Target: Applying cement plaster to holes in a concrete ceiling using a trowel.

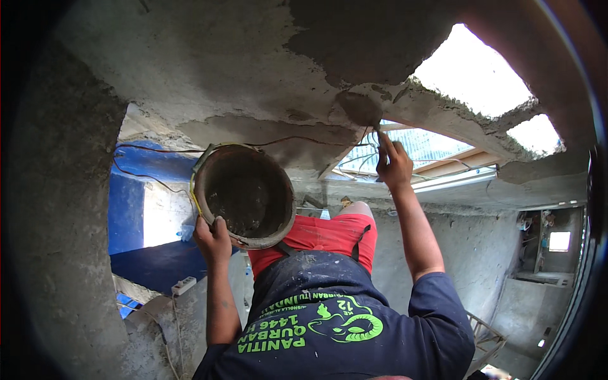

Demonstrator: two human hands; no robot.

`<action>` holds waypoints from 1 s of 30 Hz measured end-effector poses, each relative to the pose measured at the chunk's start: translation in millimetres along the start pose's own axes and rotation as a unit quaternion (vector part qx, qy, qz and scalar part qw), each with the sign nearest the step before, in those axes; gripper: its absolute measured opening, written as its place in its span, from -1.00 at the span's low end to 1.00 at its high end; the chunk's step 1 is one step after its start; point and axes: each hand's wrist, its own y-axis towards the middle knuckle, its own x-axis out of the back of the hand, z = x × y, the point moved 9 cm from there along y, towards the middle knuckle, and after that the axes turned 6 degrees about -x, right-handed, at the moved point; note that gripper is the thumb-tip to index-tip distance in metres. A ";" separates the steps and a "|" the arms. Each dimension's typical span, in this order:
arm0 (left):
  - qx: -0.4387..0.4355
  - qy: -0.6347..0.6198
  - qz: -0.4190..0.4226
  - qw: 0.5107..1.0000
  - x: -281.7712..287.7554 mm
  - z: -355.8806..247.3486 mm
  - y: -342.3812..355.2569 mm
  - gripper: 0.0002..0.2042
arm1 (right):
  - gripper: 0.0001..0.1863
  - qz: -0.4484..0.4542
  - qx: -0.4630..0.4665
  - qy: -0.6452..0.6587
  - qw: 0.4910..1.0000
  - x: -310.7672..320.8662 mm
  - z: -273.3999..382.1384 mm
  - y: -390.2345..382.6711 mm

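My left hand (213, 239) grips the rim of a round, mortar-stained bucket (273, 180), its thumb over the edge. Inside the bucket is some wet grey mortar (239, 209), and a thin yellowish handle runs along the rim's left side. Farther up and to the right, my right hand (394, 166) is closed around the handle of a trowel (360, 109). The trowel's grey blade lies against or close to the plastered wall surface (253, 76); I cannot tell if it touches. Just above the blade is a darker patch of fresh-looking plaster (361, 44).
A ragged-edged opening (472, 73) lets in bright light at the upper right. Below it is a window opening (418, 149) with wooden framing. A loose cable (297, 138) crosses behind the bucket. At the left are a blue surface (158, 263) and a white power strip (183, 286).
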 end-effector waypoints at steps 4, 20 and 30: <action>-0.004 -0.010 -0.008 1.000 1.3 2.1 -1.0 -0.73 | -0.47 0.031 0.020 0.031 0.999 12.6 11.2 -10.8; -0.037 0.032 -0.035 0.998 7.6 1.1 -15.6 -0.75 | -0.52 0.145 -0.059 0.192 0.969 -15.0 -13.1 -46.4; -0.012 0.008 -0.014 1.000 -9.5 -15.0 -26.5 -0.84 | -0.60 0.471 0.062 0.192 0.859 -13.0 111.5 -40.6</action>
